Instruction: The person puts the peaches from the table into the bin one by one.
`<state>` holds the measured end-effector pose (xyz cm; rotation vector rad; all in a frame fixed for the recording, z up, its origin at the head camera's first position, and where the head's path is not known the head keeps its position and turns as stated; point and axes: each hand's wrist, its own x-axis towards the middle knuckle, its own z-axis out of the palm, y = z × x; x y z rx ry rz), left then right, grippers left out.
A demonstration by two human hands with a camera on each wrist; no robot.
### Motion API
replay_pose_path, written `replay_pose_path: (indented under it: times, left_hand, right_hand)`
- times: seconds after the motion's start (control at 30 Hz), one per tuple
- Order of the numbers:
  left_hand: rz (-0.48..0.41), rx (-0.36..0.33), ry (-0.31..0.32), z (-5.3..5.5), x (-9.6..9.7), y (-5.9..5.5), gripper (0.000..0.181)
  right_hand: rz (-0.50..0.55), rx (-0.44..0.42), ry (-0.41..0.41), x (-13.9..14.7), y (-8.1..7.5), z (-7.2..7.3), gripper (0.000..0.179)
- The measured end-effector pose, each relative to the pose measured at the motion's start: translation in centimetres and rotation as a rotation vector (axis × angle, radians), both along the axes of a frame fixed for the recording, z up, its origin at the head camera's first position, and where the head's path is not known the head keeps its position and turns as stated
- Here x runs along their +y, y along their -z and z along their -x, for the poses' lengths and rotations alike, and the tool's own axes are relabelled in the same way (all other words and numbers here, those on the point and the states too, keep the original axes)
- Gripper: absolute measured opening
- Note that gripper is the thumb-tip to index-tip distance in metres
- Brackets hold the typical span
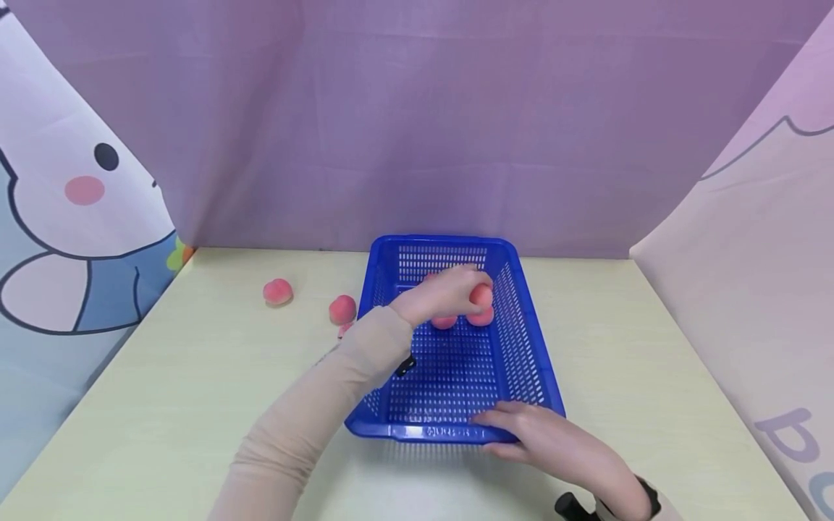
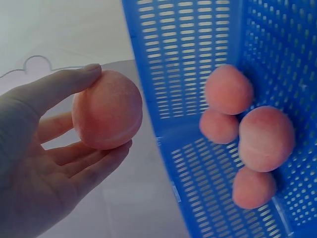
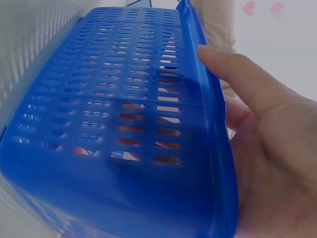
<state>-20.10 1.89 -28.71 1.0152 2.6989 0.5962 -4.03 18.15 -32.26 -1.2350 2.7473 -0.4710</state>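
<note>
My left hand [image 1: 448,292] pinches a fuzzy pink peach [image 2: 108,110] between thumb and fingers, over the far half of the blue plastic basket [image 1: 430,433]. Several other peaches [image 2: 266,139] lie clustered inside, against the perforated walls; from the head view, my hand partly hides them. At the basket's near right corner, my right hand [image 1: 537,435] grips the rim [image 3: 210,94], its thumb underneath in the head view and fingers over the edge.
Left of the basket, two peaches sit on the pale table, one farther out [image 1: 278,291] and one near the basket wall [image 1: 342,309]. A pink bit [image 1: 344,329] shows beside my left sleeve [image 1: 326,391]. A purple cloth [image 1: 417,130] hangs behind the table.
</note>
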Motion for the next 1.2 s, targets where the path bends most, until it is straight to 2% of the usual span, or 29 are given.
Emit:
replay_pose_path:
  times: [0.2, 0.4, 0.6, 0.77, 0.97, 1.2]
  left_hand:
    - [0.005, -0.029, 0.017, 0.5, 0.6, 1.3, 0.042]
    - [0.009, -0.004, 0.014, 0.6, 1.0, 2.5, 0.044]
    - [0.003, 0.060, 0.075, 0.6, 1.6, 3.4, 0.041]
    - [0.017, 0.050, 0.101, 0.5, 2.1, 4.1, 0.040]
    - [0.061, 0.050, 0.103, 0.4, 2.6, 4.7, 0.043]
    - [0.096, 0.091, 0.147, 0.2, 3.0, 5.0, 0.043]
  right_hand:
    - [0.017, -0.007, -0.005, 0.0, 0.0, 0.0, 0.027]
    - [0.018, -0.002, -0.003, -0.1, 0.0, -0.1, 0.027]
    - [0.000, -0.031, 0.013, -0.1, 0.0, -0.1, 0.027]
    - [-0.015, -0.046, 0.024, -0.2, -0.1, -0.1, 0.028]
    - [-0.018, -0.054, 0.032, -0.2, -0.1, -0.1, 0.027]
    - [-0.005, -0.024, 0.022, -0.2, 0.0, -0.1, 0.027]
